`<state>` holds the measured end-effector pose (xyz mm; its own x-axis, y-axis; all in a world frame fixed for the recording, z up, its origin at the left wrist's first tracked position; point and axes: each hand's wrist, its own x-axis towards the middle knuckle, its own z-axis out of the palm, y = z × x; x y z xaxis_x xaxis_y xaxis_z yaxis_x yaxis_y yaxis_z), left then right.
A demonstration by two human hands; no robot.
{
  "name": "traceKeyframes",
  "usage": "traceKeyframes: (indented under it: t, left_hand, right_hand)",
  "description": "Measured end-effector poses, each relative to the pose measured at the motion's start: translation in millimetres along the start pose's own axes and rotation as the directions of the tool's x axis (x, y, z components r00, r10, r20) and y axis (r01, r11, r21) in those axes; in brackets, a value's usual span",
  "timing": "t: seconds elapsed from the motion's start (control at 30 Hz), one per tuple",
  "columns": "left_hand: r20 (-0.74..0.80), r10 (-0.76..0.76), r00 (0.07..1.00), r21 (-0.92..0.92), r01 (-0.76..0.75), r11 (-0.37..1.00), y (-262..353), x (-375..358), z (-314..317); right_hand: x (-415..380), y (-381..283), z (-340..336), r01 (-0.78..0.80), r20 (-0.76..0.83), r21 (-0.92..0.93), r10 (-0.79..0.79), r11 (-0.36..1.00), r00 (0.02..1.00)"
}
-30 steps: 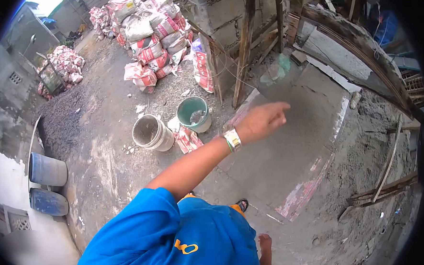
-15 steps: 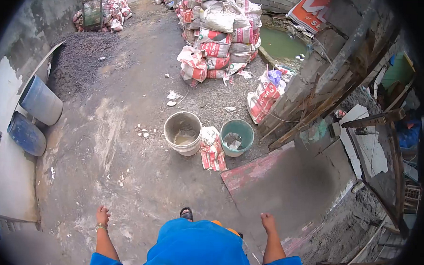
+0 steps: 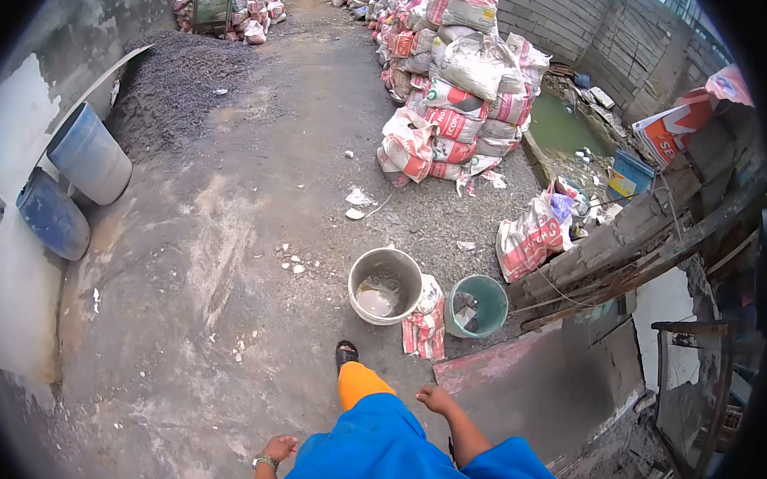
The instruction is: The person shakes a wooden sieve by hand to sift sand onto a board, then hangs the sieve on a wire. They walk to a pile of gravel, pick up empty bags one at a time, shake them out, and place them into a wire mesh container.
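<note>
My left hand (image 3: 280, 448), with a band at its wrist, hangs low beside my blue shirt; its fingers are curled and show nothing in them. Further right, my right hand (image 3: 433, 399) is in front of my body with loosely curled fingers, touching nothing. Beyond it stand a pale bucket (image 3: 385, 286) with some grey liquid at the bottom and a green bucket (image 3: 476, 306) holding grey pieces. A red and white sack (image 3: 424, 328) lies flat between the two buckets.
Stacked filled sacks (image 3: 460, 96) rise ahead beside green water (image 3: 559, 125). Blue barrels (image 3: 52, 219) line the left wall. A gravel pile (image 3: 179, 90) lies behind them. Broken boards and a wooden frame (image 3: 695, 329) stand at the right. Small stones dot the ground.
The view has shifted, so the buckets sit farther right and lower. An orange-clad leg now shows in front. Both hands have moved closer to my body.
</note>
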<state>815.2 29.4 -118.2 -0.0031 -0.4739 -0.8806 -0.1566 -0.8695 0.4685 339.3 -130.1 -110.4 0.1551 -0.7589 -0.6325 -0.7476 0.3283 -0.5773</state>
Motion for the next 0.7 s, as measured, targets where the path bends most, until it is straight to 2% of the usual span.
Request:
traceKeyframes:
  t: [0.03,0.1,0.13,0.2,0.23,0.27,0.3,0.33,0.37,0.4,0.47,0.5,0.57,0.6,0.63,0.67,0.7]
  left_hand:
    - [-0.01,-0.004,1.0,-0.012,0.004,1.0,8.0,5.5,-12.3]
    - [-0.183,0.135,0.974,-0.06,-0.148,0.987,14.4,28.3,-44.0]
    - [-0.189,0.133,0.973,-0.057,-0.146,0.988,18.9,33.4,-59.2]
    - [-0.422,0.114,0.899,-0.13,-0.185,0.974,43.7,31.3,-92.3]
    - [-0.411,0.113,0.905,-0.108,-0.172,0.979,58.5,31.7,-111.5]
    - [-0.38,0.024,0.925,-0.151,-0.087,0.985,68.2,25.3,-126.1]
    - [-0.351,-0.052,0.935,-0.201,-0.021,0.979,85.5,28.0,-138.8]
    - [-0.344,-0.044,0.938,-0.197,-0.026,0.98,105.8,36.0,-151.4]
    - [-0.35,0.016,0.937,-0.099,-0.054,0.994,122.2,39.1,-162.3]
    - [-0.351,0.07,0.934,-0.006,-0.077,0.997,135.6,40.9,-168.2]
    - [-0.351,0.075,0.933,-0.056,-0.101,0.993,171.5,65.2,-178.7]
    - [-0.365,0.084,0.927,-0.108,-0.132,0.985,192.0,77.9,-185.9]
    - [-0.385,0.224,0.895,0.171,-0.169,0.971,264.5,77.4,-187.2]
    - [-0.37,0.315,0.874,0.265,-0.226,0.937,254.1,114.3,-198.2]
    - [-0.346,0.404,0.847,0.36,-0.278,0.891,244.0,153.8,-212.4]
    - [-0.394,0.393,0.831,0.334,-0.269,0.903,253.6,162.1,-224.4]
    - [-0.336,0.393,0.856,0.441,-0.225,0.869,274.7,174.9,-238.5]
  right_hand:
    - [11.9,2.5,-1.5,0.008,0.012,-0.007,-0.008,1.0,1.0]
    - [43.8,-1.2,-8.1,-0.113,0.065,-0.033,0.115,0.993,0.991]
    - [65.6,-7.0,-9.1,-0.11,0.07,-0.028,0.112,0.994,0.991]
    - [112.1,-25.9,-15.2,-0.074,0.093,-0.223,0.097,0.972,0.991]
    - [142.7,-44.6,-19.2,-0.059,0.133,-0.312,0.105,0.948,0.986]
    - [169.3,-75.2,-26.3,-0.044,0.18,-0.4,0.125,0.916,0.976]
    - [192.8,-107.0,-34.0,0.06,0.122,-0.262,-0.028,0.963,0.992]
    - [218.9,-144.5,-38.5,0.179,0.02,-0.167,-0.178,0.97,0.984]
    - [251.4,-177.3,-40.5,0.219,-0.017,-0.023,-0.219,0.975,0.975]
    - [273.5,-223.3,-52.2,0.308,0.017,-0.087,-0.308,0.947,0.951]
    - [318.0,-305.7,-65.7,0.327,0.081,-0.234,-0.316,0.916,0.945]
    - [337.5,-340.8,-78.2,0.35,0.098,-0.243,-0.336,0.905,0.937]
    - [363.5,-416.0,-84.5,0.484,0.119,-0.301,-0.471,0.822,0.874]
    - [370.7,-446.7,-83.9,0.53,0.168,-0.303,-0.503,0.792,0.848]
    - [377.5,-474.1,-88.1,0.53,0.189,-0.23,-0.497,0.816,0.847]
    - [392.0,-499.0,-93.5,0.52,0.204,-0.161,-0.487,0.839,0.849]
    - [410.1,-516.0,-93.3,0.554,0.229,-0.17,-0.515,0.815,0.826]
